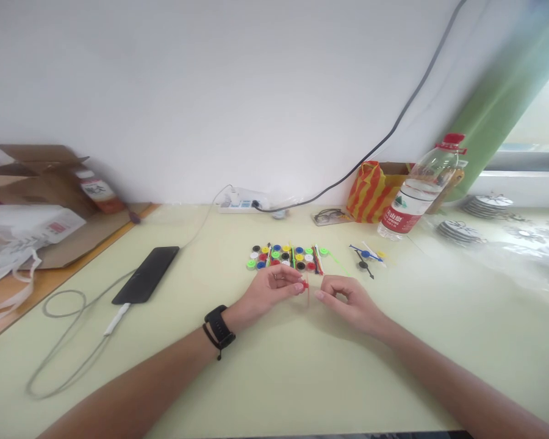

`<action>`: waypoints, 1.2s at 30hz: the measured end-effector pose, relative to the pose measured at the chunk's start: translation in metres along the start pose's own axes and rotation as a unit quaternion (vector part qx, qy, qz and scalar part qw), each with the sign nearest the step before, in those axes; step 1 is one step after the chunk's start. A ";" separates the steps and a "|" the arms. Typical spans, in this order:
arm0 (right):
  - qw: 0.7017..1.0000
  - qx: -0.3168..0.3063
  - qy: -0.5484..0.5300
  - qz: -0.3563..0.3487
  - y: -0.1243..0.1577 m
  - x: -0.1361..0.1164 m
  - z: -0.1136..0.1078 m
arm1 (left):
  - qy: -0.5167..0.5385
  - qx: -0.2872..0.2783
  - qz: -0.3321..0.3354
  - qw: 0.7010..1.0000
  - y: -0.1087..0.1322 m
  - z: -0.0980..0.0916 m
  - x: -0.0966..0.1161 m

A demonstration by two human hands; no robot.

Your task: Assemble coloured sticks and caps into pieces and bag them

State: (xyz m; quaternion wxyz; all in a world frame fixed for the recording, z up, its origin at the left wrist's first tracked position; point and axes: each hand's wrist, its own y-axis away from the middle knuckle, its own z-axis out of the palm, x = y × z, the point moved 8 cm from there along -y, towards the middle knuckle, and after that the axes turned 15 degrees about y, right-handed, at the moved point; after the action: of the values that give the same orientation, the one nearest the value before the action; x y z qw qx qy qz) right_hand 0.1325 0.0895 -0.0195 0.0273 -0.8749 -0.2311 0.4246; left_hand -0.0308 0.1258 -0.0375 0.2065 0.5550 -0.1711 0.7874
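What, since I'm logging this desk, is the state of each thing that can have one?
Left hand: pinching small red piece
Right hand: fingers curled, grip unclear
Colored discs: grouped in rows
Black phone: lying flat, cable attached
Large bottle: capped
Power strip: black plug inserted
Cardboard box: flap open

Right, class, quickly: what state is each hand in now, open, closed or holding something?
Left hand: closed, holding a small red piece at the fingertips.
Right hand: curled, beside that piece; whether it grips anything cannot be told.
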 end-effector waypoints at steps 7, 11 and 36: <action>0.998 0.042 -0.036 0.001 0.000 -0.003 0.004 | 0.005 -0.012 -0.005 1.000 0.002 0.004 0.002; 0.999 0.034 -0.018 -0.010 0.000 -0.005 0.006 | 0.005 -0.012 -0.005 1.000 0.002 0.005 0.002; 0.999 0.013 -0.047 0.023 0.000 -0.003 0.007 | -0.002 -0.009 -0.002 1.000 0.002 0.003 0.003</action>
State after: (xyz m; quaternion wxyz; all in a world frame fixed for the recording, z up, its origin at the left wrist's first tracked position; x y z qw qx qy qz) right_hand 0.1259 0.0871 -0.0217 0.0177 -0.8586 -0.2066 0.4689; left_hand -0.0301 0.1231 -0.0342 0.2122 0.5553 -0.1777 0.7843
